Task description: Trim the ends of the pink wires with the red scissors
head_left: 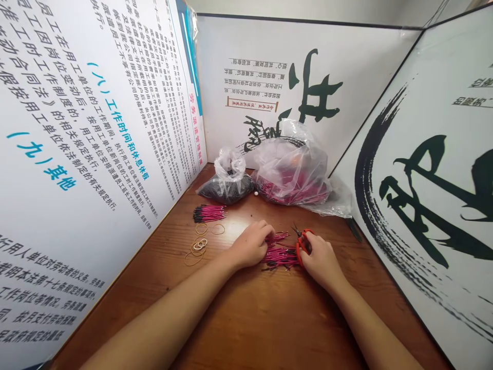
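pink-sleeved wires (281, 258) are lying bunched between the left grip (251, 244) and right grip (320, 261). left is pinching them, likely keeping ends level; right is closing around red-handled scissors (303, 245). rubber bands (198, 246) and a black-tipped wire bundle (208, 213) are sitting within reach, left of the left grip.

- Loose rubber bands (198, 246) on the wooden desk (265, 329), left of my hands
- Two clear plastic bags (230, 169) (290, 164) in the back corner
- Printed Chinese board (96, 103) at my left
- Calligraphy panels (308, 87) (423, 205) ahead and right
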`<state>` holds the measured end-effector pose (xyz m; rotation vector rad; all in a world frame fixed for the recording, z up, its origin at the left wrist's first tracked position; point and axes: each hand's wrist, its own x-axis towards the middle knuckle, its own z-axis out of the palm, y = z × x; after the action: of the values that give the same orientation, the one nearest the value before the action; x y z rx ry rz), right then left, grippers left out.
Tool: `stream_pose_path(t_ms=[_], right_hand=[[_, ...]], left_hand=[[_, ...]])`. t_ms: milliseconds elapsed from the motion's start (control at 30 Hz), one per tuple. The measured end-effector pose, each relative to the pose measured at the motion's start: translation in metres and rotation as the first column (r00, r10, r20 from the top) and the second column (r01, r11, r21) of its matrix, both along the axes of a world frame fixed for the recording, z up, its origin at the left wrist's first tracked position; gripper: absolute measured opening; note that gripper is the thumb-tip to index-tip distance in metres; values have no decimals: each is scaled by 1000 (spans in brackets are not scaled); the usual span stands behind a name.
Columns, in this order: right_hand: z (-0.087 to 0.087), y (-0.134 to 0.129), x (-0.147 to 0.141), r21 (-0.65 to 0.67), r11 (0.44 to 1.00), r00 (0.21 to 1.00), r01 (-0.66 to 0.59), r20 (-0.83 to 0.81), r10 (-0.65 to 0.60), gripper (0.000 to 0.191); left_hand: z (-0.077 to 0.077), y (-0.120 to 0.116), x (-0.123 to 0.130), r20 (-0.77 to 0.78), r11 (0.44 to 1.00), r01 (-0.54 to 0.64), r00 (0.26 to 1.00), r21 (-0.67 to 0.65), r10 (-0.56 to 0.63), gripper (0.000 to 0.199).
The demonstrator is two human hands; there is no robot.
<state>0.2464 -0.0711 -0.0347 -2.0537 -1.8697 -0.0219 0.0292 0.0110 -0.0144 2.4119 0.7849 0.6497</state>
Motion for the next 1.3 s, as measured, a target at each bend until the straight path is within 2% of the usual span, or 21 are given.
stream_pose_path(t_ms=[200, 367, 500, 633, 733, 867, 933, 1033, 1133, 1200, 1300], right_hand=[[-4, 1, 7, 53, 996, 991, -73, -112, 79, 25], [-1, -3, 2, 161, 981, 957, -110, -250, 149, 25], [1, -5, -1, 280, 959, 920, -35, -367, 140, 25], [7, -7, -4, 412, 908, 898, 73, -423, 119, 25], [13, -10, -16, 460, 885, 882, 69, -442, 161, 25], [17, -14, -37, 386, 911, 824, -144, -464, 326, 28], [14, -14, -40, 348, 918, 797, -192, -490, 352, 30], [5, -11, -30, 322, 942, 798, -95, -541, 266, 29], [-4, -7, -15, 272, 962, 813, -1, -561, 159, 29], [-8, -6, -9, 235, 972, 829, 3, -544, 128, 28], [-7, -6, -10, 189, 980, 860, -58, -489, 145, 28]], left_hand=[[1, -2, 0, -8, 999, 15, 1000, 32, -15, 25], [2, -4, 0, -23, 998, 40, 999, 46, -39, 18], [3, -5, 1, -30, 998, 36, 999, 55, -34, 14], [5, -7, 1, -35, 998, 21, 999, 59, -19, 11], [7, -8, 1, -32, 998, 7, 999, 55, -6, 14], [9, -8, -1, -12, 999, 6, 1000, 32, -6, 26], [10, -8, -2, -2, 1000, 5, 1000, 22, -5, 30], [11, -8, -3, -7, 1000, 22, 1000, 18, -22, 30], [11, -9, -2, -27, 998, 55, 998, 23, -55, 21], [9, -9, -1, -40, 998, 64, 997, 23, -64, 19], [6, -6, 0, -46, 998, 61, 997, 11, -61, 19]])
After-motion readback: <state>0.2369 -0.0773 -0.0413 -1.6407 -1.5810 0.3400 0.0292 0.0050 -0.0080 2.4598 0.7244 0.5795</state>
